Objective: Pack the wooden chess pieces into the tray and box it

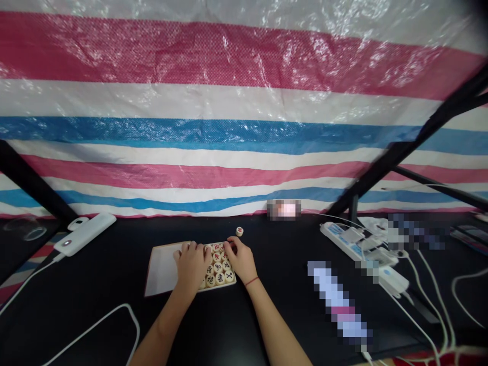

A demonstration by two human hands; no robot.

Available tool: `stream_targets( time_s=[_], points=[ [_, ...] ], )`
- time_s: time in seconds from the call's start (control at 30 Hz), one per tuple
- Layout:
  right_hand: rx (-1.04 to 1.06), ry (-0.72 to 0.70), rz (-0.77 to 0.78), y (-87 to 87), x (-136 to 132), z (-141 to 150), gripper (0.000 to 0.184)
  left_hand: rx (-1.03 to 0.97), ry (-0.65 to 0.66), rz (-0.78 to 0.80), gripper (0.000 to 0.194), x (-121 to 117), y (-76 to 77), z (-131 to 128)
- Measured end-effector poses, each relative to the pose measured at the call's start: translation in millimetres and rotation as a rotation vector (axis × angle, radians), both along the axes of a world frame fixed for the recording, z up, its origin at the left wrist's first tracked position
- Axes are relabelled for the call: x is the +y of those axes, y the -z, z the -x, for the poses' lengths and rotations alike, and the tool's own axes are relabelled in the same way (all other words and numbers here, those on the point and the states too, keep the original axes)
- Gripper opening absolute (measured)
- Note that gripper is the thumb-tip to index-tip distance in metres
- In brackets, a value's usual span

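Black table (114,284) | tray (162,269): round pieces (218,268) | hands (192,264) (241,259) open, touching pieces

Under the left hand (191,264) and the right hand (240,260) lie round game pieces (218,268). They look like pale wood, smooth and a little shiny, with red and black marks painted on top. One more piece (239,231) sits just past the right fingertips, and it looks the same. The pieces lie in a flat white tray (162,269) that looks like smooth, matt card or plastic. The table (114,305) around the hands is black and matt. Behind the fingers hangs a striped sheet (229,101) of woven plastic, crinkly and shiny. A thin red string (252,280) goes round the right wrist.
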State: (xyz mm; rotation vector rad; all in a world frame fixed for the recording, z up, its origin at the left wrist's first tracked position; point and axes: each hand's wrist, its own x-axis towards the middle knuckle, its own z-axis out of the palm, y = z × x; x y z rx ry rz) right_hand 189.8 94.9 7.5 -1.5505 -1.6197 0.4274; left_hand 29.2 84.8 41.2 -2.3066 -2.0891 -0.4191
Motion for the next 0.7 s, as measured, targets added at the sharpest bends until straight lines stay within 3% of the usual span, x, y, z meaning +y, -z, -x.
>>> stream_targets(
  time_s=[0.17, 0.27, 0.43, 0.5, 0.6, 0.7],
  points=[
    [0.081, 0.017, 0.044, -0.7, 0.8, -0.7, 0.024, -0.083, 0.013, 0.041, 0.032, 1.1, -1.0, 1.1],
    [0.092, 0.036, -0.046, -7.0, -1.2, 0.2, 0.023, -0.184, 0.035, 0.022, 0.028, 4.7, -1.0, 5.1],
    [-0.022, -0.277, -0.251, -22.7, -10.6, 11.6, 0.032, -0.515, 0.198, -0.050, 0.026, 7.8, -0.9, 10.7],
    [-0.037, -0.313, -0.266, -24.1, -11.9, 14.0, 0.027, -0.624, 0.214, -0.036, 0.026, 5.8, -1.7, 11.0],
    [-0.026, -0.218, -0.294, -17.2, -5.3, 3.2, 0.024, -0.751, 0.155, -0.011, 0.028, 2.1, -1.7, 11.1],
    [-0.009, 0.102, -0.267, -1.4, 10.5, -26.2, 0.029, -0.905, 0.095, -0.021, 0.032, 2.0, 3.2, 12.4]
  ],
)
